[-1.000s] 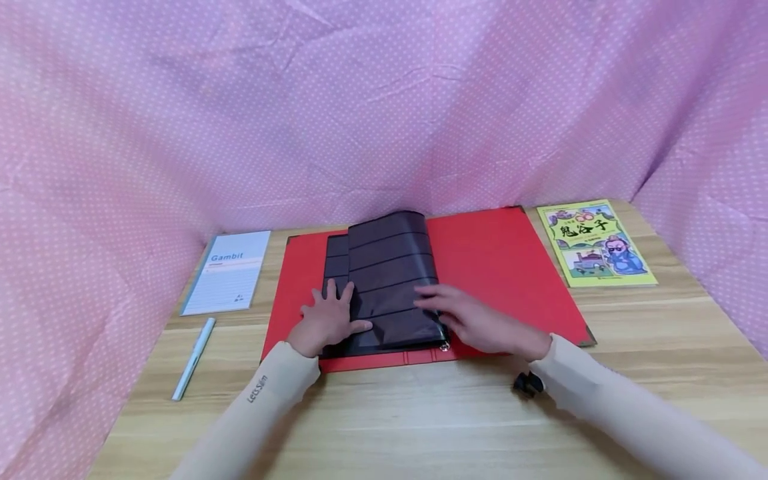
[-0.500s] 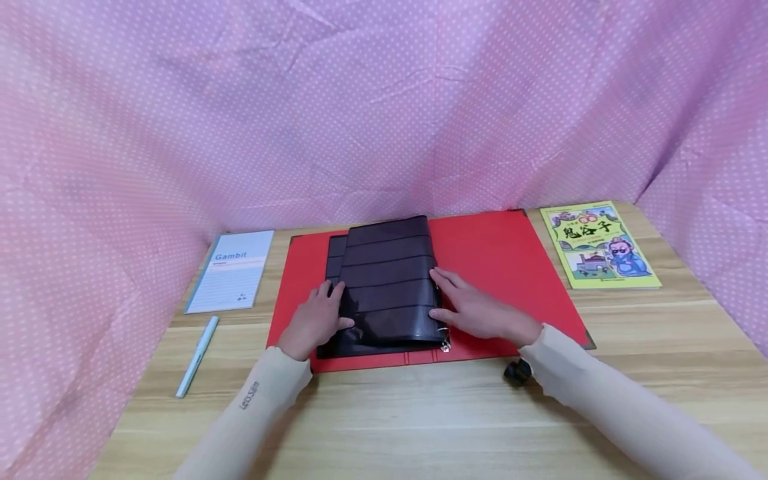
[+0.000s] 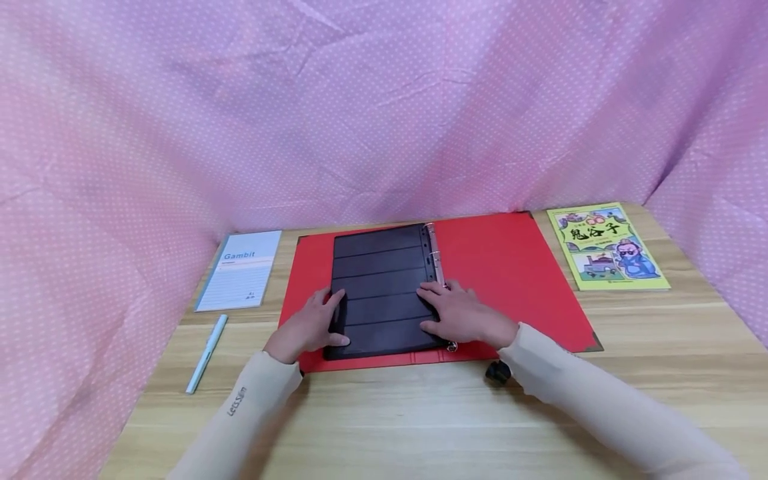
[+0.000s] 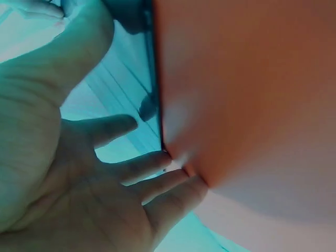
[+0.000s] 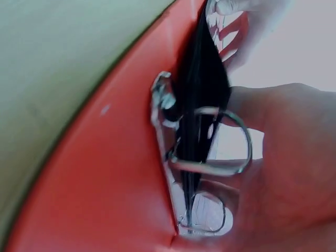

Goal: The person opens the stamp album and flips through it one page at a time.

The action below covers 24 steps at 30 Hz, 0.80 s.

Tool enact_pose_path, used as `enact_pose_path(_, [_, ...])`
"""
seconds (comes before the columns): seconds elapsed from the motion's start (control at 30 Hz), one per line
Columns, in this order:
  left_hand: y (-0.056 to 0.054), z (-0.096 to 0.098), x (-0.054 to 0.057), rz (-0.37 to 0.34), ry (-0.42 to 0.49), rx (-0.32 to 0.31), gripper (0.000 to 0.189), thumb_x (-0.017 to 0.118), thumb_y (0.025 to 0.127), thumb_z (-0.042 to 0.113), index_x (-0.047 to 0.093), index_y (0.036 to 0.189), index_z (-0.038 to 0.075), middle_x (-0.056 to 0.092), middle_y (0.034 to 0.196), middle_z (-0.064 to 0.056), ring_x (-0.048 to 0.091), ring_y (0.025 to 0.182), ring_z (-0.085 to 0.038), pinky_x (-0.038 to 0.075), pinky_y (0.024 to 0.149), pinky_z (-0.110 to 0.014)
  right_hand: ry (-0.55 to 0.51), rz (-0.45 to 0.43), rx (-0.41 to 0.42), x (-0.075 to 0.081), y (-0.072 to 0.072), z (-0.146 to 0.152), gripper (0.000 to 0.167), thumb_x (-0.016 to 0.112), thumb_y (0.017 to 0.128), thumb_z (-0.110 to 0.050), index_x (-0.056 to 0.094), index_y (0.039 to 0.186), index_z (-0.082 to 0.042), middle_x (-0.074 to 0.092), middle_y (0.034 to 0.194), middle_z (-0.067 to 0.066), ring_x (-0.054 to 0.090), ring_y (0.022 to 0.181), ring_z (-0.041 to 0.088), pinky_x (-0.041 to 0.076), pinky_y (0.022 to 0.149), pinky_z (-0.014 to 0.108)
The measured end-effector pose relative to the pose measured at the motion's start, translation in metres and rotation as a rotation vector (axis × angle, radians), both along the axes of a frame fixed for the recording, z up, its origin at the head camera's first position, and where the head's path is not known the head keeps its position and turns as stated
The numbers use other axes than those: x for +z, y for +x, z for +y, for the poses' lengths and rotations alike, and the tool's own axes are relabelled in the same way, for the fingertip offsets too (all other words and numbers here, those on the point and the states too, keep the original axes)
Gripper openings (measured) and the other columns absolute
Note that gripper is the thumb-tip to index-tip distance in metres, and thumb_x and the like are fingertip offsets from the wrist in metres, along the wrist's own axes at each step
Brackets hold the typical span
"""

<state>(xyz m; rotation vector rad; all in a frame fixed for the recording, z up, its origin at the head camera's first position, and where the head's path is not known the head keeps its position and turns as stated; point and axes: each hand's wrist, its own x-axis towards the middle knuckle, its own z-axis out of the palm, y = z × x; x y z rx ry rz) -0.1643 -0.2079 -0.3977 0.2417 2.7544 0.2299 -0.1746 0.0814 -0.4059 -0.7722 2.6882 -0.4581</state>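
A red ring binder [image 3: 510, 280] lies spread on the wooden table. Black pocket pages [image 3: 384, 283] with horizontal strips lie flat over its left half, held by metal rings [image 3: 435, 257]. My left hand [image 3: 306, 328] is at the pages' left edge, thumb over the lower left corner. In the left wrist view, its outer fingertips touch the red cover [image 4: 241, 79]. My right hand [image 3: 465, 313] rests on the pages' right margin, beside the rings, fingers extended to the left. The right wrist view shows a metal ring [image 5: 210, 168] passing through the black sheets.
A Gambit notebook [image 3: 237, 270] lies at left, with a light blue pen [image 3: 207, 353] below it. A yellow picture book [image 3: 606, 247] lies at right. Pink dotted cloth [image 3: 384, 113] hangs behind the table. Something small and black [image 3: 498, 372] is under the right wrist.
The lifted, curved black page has come down flat on the left stack, uncovering the rings. The right hand has moved onto the page's right margin; the left hand stays at the left edge.
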Motion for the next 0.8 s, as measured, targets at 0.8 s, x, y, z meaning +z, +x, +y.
enact_pose_path(0.8, [-0.012, -0.005, 0.008, 0.083, 0.072, -0.068, 0.084, 0.070, 0.083, 0.043, 0.029, 0.149, 0.012, 0.019, 0.152, -0.019, 0.018, 0.136, -0.042, 0.036, 0.099, -0.057, -0.190, 0.032, -0.033, 0.022, -0.008, 0.029, 0.074, 0.061, 0.091, -0.039, 0.023, 0.152, -0.020, 0.015, 0.156, 0.006, 0.016, 0.139, 0.035, 0.027, 0.101, 0.064])
